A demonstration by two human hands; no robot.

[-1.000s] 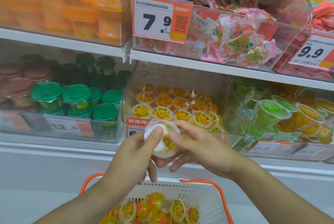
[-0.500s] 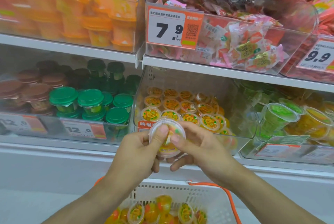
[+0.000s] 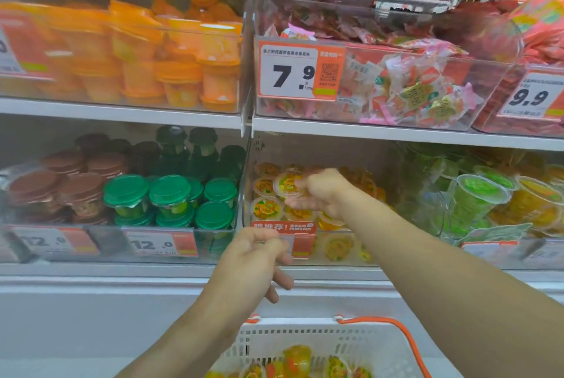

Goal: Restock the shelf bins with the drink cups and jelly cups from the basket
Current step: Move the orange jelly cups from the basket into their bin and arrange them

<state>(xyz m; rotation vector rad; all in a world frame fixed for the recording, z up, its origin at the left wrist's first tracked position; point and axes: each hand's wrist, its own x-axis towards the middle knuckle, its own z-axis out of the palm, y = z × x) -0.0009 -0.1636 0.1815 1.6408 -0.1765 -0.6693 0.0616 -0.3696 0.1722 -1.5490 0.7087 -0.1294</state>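
My right hand [image 3: 320, 194] reaches over the front wall of the clear middle bin [image 3: 335, 251] and pinches a jelly cup [image 3: 287, 184] with an orange fruit lid, held just above the other jelly cups [image 3: 266, 207] lined up in that bin. My left hand [image 3: 253, 258] hangs in front of the bin's red label, fingers loosely curled, holding nothing. Below, a white basket [image 3: 293, 336] with orange handles holds several more jelly cups [image 3: 297, 361].
To the left, a bin holds green-lidded drink cups [image 3: 169, 193] and brown-lidded cups [image 3: 64, 185]. On the right sits a bin of green and yellow cups [image 3: 479, 197]. The upper shelf [image 3: 366, 130] overhangs the bins, with orange tubs and bagged sweets on it.
The cup was held by both hands in front of the bin. Now my right hand alone has carried it up and into the bin; my left hand let go and dropped back.
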